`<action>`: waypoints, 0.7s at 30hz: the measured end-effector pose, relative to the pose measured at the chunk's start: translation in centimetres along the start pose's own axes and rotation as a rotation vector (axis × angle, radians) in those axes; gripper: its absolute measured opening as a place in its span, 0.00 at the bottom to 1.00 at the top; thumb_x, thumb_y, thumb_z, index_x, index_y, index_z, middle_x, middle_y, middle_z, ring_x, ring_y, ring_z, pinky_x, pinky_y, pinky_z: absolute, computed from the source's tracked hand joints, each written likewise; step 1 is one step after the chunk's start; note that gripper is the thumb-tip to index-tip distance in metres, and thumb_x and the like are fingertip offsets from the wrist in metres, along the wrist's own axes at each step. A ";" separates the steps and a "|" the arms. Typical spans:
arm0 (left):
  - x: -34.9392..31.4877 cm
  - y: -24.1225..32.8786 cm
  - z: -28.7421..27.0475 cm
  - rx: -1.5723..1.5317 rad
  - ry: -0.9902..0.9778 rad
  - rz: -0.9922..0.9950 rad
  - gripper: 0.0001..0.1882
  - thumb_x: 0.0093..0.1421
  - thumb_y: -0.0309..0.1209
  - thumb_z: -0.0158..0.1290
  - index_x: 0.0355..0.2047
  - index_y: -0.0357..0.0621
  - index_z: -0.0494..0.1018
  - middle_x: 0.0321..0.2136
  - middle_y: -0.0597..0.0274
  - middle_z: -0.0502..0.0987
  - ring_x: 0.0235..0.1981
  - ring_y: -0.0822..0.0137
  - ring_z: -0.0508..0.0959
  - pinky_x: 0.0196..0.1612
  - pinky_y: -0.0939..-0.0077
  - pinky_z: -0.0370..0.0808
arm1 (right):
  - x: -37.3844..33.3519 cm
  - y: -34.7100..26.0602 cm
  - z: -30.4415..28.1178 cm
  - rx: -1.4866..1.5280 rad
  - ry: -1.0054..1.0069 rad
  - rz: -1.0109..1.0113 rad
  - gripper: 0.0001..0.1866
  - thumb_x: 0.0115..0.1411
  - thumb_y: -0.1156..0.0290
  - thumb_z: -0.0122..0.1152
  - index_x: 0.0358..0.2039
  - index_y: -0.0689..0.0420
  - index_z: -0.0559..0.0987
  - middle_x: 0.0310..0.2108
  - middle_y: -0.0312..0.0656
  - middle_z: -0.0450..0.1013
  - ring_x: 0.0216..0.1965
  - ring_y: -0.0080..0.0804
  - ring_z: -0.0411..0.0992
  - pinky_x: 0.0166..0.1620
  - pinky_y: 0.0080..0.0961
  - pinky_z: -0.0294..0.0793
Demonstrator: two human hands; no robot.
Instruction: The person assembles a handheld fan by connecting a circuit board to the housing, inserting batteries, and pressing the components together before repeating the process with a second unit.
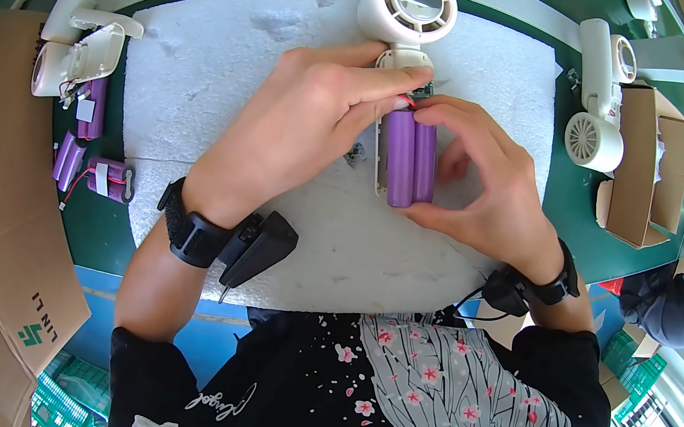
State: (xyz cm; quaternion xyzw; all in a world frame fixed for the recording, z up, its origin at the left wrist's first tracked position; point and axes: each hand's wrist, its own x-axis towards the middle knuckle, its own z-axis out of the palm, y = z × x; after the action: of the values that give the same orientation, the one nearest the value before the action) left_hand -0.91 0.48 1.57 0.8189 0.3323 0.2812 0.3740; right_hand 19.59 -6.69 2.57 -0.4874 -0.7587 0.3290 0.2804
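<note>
A white handheld fan (408,8) lies on the foam sheet with its round head away from me and its handle shell open. My left hand (310,107) is closed on the fan's neck, thumb and fingers pinching around a small green circuit board (423,92) and a red wire. Two purple battery cells (411,162), side by side as a pack, sit at the handle shell (379,174). My right hand (490,180) grips this pack, thumb at its near end and index finger at its far end. The wire's end is hidden by my fingers.
White foam sheet (201,79) covers the green table. On the left are opened white fan parts (83,44), purple battery packs (110,179) and a large cardboard sheet (0,181). More white fans (601,95) and an open cardboard box (648,167) stand right; another person (679,300) is beyond.
</note>
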 end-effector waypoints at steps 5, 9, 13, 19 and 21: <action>0.0 -0.2 0.0 -0.009 0.035 0.071 0.16 0.58 0.21 0.54 0.47 0.41 0.76 0.36 0.47 0.76 0.35 0.49 0.78 0.37 0.66 0.74 | -0.2 -0.4 0.2 -0.116 0.076 -0.094 0.37 0.33 0.77 0.78 0.49 0.58 0.75 0.53 0.45 0.69 0.32 0.31 0.74 0.37 0.24 0.77; 0.0 0.0 -0.4 0.024 -0.028 0.029 0.18 0.58 0.18 0.52 0.49 0.44 0.76 0.45 0.48 0.78 0.41 0.53 0.81 0.42 0.70 0.77 | -0.4 -0.4 0.1 -0.155 0.054 -0.141 0.34 0.34 0.78 0.78 0.47 0.60 0.78 0.54 0.47 0.69 0.37 0.34 0.76 0.41 0.27 0.78; -0.1 -0.1 -0.4 0.030 -0.033 0.058 0.19 0.58 0.17 0.51 0.50 0.43 0.75 0.42 0.48 0.78 0.39 0.53 0.80 0.41 0.70 0.76 | -0.8 -0.6 0.2 -0.163 0.044 -0.127 0.31 0.35 0.79 0.77 0.45 0.61 0.79 0.54 0.49 0.69 0.39 0.35 0.77 0.42 0.28 0.79; -0.1 -0.6 -0.3 -0.017 -0.007 0.116 0.19 0.59 0.16 0.49 0.50 0.43 0.75 0.39 0.48 0.77 0.34 0.53 0.79 0.38 0.68 0.75 | -1.0 -0.9 0.6 -0.219 0.053 -0.099 0.30 0.35 0.80 0.76 0.44 0.62 0.79 0.55 0.52 0.68 0.38 0.35 0.77 0.40 0.28 0.80; -0.3 -0.7 -0.1 -0.021 0.007 0.117 0.19 0.59 0.17 0.49 0.50 0.43 0.75 0.38 0.48 0.77 0.33 0.53 0.79 0.37 0.68 0.75 | -1.0 -0.9 0.8 -0.232 0.051 -0.092 0.30 0.35 0.81 0.76 0.44 0.62 0.80 0.55 0.52 0.68 0.38 0.35 0.77 0.40 0.28 0.80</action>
State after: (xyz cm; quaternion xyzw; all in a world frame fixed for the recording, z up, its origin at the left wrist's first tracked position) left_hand -1.42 0.69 1.03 0.8321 0.2820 0.3090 0.3641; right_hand 18.83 -8.09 2.66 -0.4895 -0.8057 0.2132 0.2562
